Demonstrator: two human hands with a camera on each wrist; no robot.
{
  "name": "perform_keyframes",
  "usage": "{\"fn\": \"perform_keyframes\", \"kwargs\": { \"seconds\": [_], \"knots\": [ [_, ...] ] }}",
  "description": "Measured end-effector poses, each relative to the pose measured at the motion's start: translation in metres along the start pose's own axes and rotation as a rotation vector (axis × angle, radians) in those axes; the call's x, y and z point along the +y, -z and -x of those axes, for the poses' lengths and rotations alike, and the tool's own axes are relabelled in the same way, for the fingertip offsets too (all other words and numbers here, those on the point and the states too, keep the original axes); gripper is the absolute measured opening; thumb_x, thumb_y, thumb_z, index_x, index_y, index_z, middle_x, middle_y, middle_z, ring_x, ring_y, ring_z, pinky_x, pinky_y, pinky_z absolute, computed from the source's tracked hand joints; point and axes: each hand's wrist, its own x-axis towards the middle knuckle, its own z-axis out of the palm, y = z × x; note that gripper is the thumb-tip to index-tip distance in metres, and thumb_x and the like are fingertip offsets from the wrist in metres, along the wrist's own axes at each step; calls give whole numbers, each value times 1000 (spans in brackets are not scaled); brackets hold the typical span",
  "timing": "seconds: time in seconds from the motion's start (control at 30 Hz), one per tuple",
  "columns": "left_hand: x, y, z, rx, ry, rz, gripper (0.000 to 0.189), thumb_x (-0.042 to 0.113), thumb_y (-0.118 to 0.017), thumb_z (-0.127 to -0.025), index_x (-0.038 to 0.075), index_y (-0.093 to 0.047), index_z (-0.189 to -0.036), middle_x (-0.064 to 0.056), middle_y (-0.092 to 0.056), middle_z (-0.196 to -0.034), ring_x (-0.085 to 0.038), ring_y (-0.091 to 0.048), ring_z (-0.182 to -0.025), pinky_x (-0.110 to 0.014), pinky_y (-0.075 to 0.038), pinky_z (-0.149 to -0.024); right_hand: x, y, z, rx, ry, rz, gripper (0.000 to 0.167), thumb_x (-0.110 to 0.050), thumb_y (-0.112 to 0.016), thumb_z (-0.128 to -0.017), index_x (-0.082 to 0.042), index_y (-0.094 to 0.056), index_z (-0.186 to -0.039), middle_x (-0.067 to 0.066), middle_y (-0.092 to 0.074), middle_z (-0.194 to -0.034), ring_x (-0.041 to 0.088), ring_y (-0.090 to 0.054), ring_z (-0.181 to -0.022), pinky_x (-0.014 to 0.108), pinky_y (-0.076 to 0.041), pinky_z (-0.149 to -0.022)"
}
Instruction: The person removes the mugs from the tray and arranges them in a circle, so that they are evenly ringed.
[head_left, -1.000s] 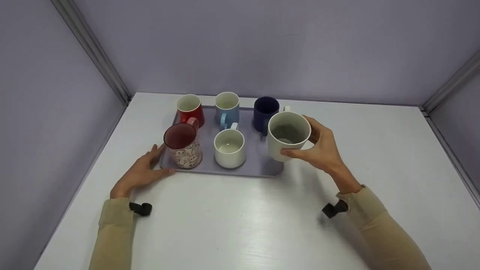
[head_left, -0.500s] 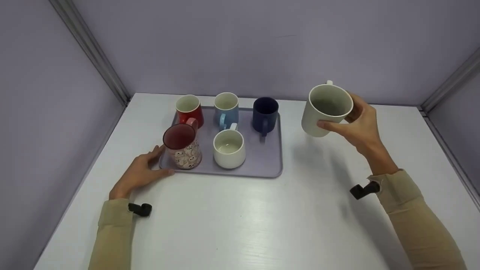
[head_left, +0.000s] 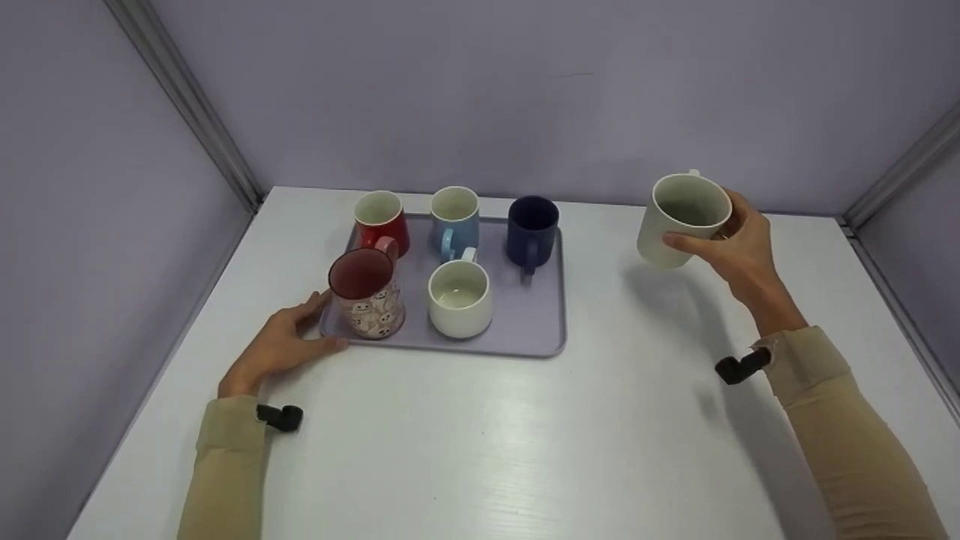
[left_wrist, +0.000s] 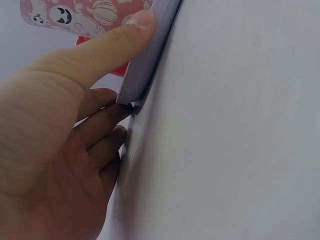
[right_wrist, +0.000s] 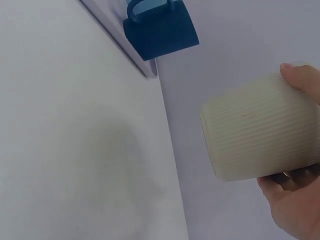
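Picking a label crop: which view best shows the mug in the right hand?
Head: white mug with rim, interior and some handle visible. Right wrist: ribbed side, cropped by frame. Left wrist: nothing of it.

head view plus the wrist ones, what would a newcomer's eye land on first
Probably the ribbed mug, held up above the table by the right hand, well to the right of the tray. Next, perhaps, the patterned pink mug at the tray's front left, beside the left hand. The red mug at the back left is the brightest spot of colour.
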Motion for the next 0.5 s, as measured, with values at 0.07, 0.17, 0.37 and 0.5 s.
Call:
{"fn": "perform_keyframes", "kwargs": {
  "seconds": [0.07,0.17,0.37,0.5],
  "knots": [
    [0,1,0,5,-4,-7,101,50,-86,-89,12,-34,-168,-22,-21,-175,-42,-18,-164,-60,-16,-134,7,2,-2,0,-14,27,89,-17,-95,-82,-15,-49,-158,5,-57,-151,21,-58,-135,35,-52,-112],
    [0,1,1,7,1,-7,101,50,-86,-89,13,-35,-168,-21,-21,-176,-42,-18,-165,-60,-16,-134,16,4,-4,-1,-34,66,92,-20,-94,-83,-13,-45,-160,7,-54,-153,22,-55,-138,41,-50,-117],
    [0,0,1,0,18,10,102,52,-86,-89,13,-34,-168,-19,-21,-176,-40,-16,-165,-60,-16,-134,34,8,-8,-3,-60,87,94,-20,-93,-85,-10,-40,-162,8,-51,-154,24,-52,-141,41,-48,-120],
    [1,-1,-1,-3,18,29,103,49,-86,-89,10,-33,-168,-18,-21,-177,-40,-17,-165,-58,-16,-134,45,11,-13,-6,-75,56,93,-18,-91,-86,-10,-39,-162,5,-50,-153,22,-50,-141,30,-47,-116]
  ]
}}
